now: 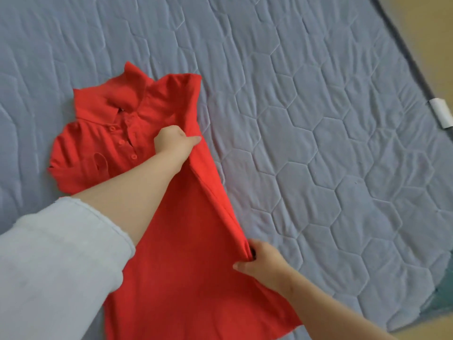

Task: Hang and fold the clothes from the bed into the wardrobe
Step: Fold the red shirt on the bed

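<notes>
A red polo shirt lies front up on the bed, collar toward the far left and hem toward me. Its right side is folded inward along a straight edge. My left hand grips the folded edge near the chest, beside the button placket, with the fingers curled into the fabric. My right hand pinches the same folded edge lower down, near the hem. A short sleeve sticks out on the left side.
The bed is covered with a grey-blue quilted sheet with a hexagon pattern. A small white roll or tag sits at the bed's right edge. Beyond that edge is a yellowish floor. The wardrobe is out of view.
</notes>
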`<action>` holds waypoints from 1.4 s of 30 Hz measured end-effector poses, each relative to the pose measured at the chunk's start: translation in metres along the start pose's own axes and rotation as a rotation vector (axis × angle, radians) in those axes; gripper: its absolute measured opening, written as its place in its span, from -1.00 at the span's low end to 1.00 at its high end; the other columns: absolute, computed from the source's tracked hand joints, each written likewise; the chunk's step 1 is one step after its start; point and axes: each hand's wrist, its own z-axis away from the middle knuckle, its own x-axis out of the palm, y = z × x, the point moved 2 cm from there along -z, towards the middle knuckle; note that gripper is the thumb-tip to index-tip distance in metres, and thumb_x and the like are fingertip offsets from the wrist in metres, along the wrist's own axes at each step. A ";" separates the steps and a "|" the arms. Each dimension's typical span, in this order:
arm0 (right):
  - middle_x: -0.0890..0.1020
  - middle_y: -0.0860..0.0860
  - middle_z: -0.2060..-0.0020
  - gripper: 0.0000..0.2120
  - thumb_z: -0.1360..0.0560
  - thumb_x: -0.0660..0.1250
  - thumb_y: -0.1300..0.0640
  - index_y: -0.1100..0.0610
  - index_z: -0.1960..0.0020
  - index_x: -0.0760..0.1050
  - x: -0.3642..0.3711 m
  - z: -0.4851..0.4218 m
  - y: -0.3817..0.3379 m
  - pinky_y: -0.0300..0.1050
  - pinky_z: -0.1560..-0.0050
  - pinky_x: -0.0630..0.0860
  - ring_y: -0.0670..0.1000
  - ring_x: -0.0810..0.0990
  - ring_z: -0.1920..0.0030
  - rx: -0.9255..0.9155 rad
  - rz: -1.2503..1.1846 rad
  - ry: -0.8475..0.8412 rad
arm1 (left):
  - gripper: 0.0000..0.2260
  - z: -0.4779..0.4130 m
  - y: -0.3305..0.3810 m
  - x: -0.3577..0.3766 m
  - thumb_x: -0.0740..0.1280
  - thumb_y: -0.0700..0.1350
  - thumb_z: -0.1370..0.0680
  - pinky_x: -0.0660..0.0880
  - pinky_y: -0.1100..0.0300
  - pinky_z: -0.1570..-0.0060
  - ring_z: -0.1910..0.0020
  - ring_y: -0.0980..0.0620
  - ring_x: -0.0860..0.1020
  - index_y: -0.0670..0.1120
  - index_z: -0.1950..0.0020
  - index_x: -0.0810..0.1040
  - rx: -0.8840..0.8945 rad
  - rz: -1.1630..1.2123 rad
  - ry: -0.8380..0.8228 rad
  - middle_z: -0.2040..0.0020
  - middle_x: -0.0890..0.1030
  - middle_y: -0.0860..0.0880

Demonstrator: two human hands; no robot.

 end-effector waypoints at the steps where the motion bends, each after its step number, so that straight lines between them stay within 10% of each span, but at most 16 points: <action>1: 0.60 0.01 0.19 -0.76 -0.37 0.45 0.07 0.13 0.04 0.50 0.008 0.002 -0.007 -0.18 0.15 0.43 0.02 0.56 0.16 -0.002 -0.011 -0.019 | -0.72 0.000 -0.008 -0.006 0.46 -0.09 -0.39 0.34 0.13 0.20 0.17 -0.10 0.51 -0.07 0.37 0.38 -0.025 0.059 -0.002 0.29 0.54 -0.09; 8: 0.51 -0.07 -0.03 -0.46 -0.34 0.46 -0.12 0.07 -0.22 0.40 0.066 0.010 -0.049 -0.24 -0.06 0.36 -0.02 0.50 -0.14 -0.055 0.148 -0.134 | -0.72 -0.009 -0.069 -0.074 0.16 -0.39 -0.38 0.23 0.28 0.48 0.44 0.07 0.31 -0.01 0.38 0.39 -0.026 0.258 0.015 0.37 0.40 0.03; 16: 0.40 0.04 -0.37 -0.30 -0.43 0.36 -0.01 0.06 -0.48 0.15 0.126 -0.001 -0.079 -0.29 -0.24 0.27 0.00 0.36 -0.36 -0.081 0.356 -0.283 | -0.65 -0.014 -0.166 -0.137 0.16 -0.42 -0.46 0.42 0.19 0.12 0.20 0.06 0.46 -0.01 0.07 0.58 -0.222 0.775 0.090 0.00 0.57 -0.05; 23: 0.54 0.01 -0.21 -0.37 -0.39 0.37 0.06 -0.02 -0.40 0.22 0.162 -0.005 -0.083 -0.28 -0.06 0.36 0.03 0.50 -0.20 -0.073 0.415 -0.346 | -0.60 -0.011 -0.235 -0.126 0.14 -0.41 -0.52 0.47 0.30 0.26 0.28 0.11 0.48 -0.06 -0.25 0.51 -0.409 0.835 0.114 0.04 0.53 -0.04; 27: 0.51 0.01 -0.26 -0.22 -0.38 0.36 0.12 -0.11 -0.49 0.07 0.175 -0.001 -0.087 -0.32 -0.14 0.37 0.00 0.50 -0.21 -0.064 0.404 -0.367 | -0.48 -0.007 -0.250 -0.121 0.33 -0.28 -0.50 0.48 0.20 -0.02 0.01 0.04 0.51 -0.02 -0.41 0.26 -0.419 0.857 0.034 -0.10 0.49 -0.02; 35: 0.52 0.03 -0.24 -0.23 -0.40 0.30 0.18 -0.14 -0.50 0.04 0.207 0.021 -0.096 -0.35 -0.07 0.37 0.02 0.52 -0.18 -0.086 0.416 -0.425 | -0.74 0.035 -0.268 -0.117 0.36 -0.26 -0.49 0.50 0.19 0.16 0.17 0.06 0.54 -0.09 -0.16 0.48 -0.467 0.857 -0.027 -0.03 0.57 -0.09; 42: 0.58 0.18 -0.09 -0.19 -0.43 0.27 0.23 -0.10 -0.52 -0.08 0.252 0.045 -0.084 -0.21 0.07 0.45 0.16 0.59 -0.03 -0.050 0.417 -0.496 | -0.56 0.057 -0.286 -0.120 0.40 -0.27 -0.46 0.48 -0.02 -0.19 -0.11 -0.10 0.55 -0.14 -0.30 0.37 -0.532 0.873 -0.060 -0.20 0.53 -0.19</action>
